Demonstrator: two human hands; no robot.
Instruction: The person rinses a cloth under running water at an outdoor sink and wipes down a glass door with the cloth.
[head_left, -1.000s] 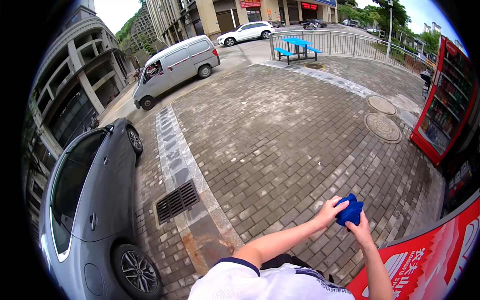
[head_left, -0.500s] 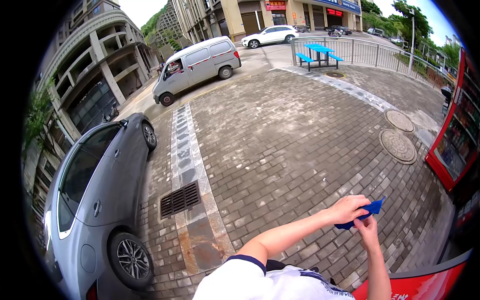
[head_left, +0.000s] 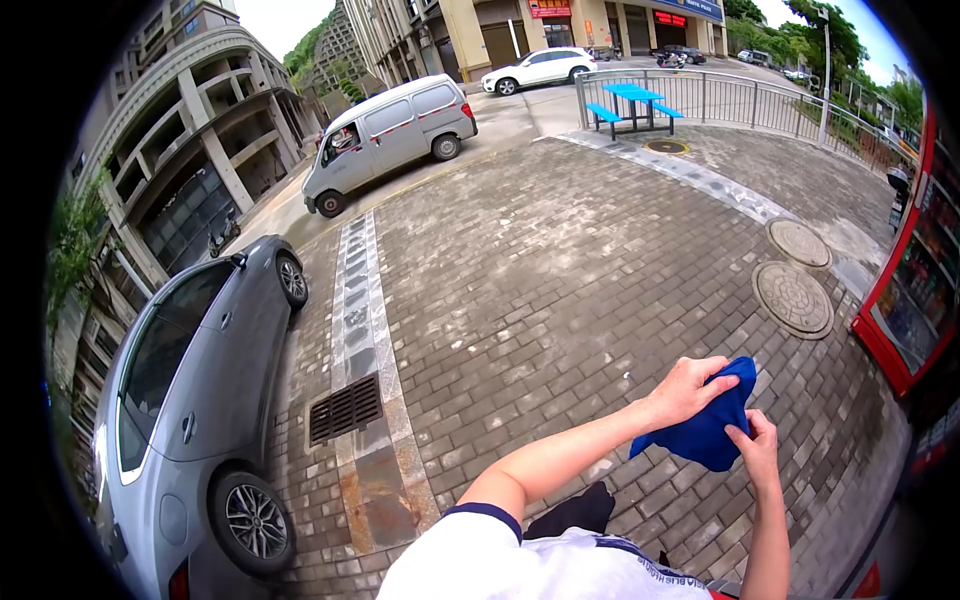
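While the left hand pinches the top of the blue cloth and the right hand its right edge, it hangs over the brick paving; spreading looks partly done; bunching at the upper edge is left.

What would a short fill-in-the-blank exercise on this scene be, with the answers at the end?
1. The left hand and right hand both grip a cloth coloured ____.
2. Of the two hands, the one higher in the picture is the ____ one.
3. The drinks cooler has a frame coloured ____.
4. The car just right of the van in the picture is coloured ____.

Missing words: blue; left; red; white.
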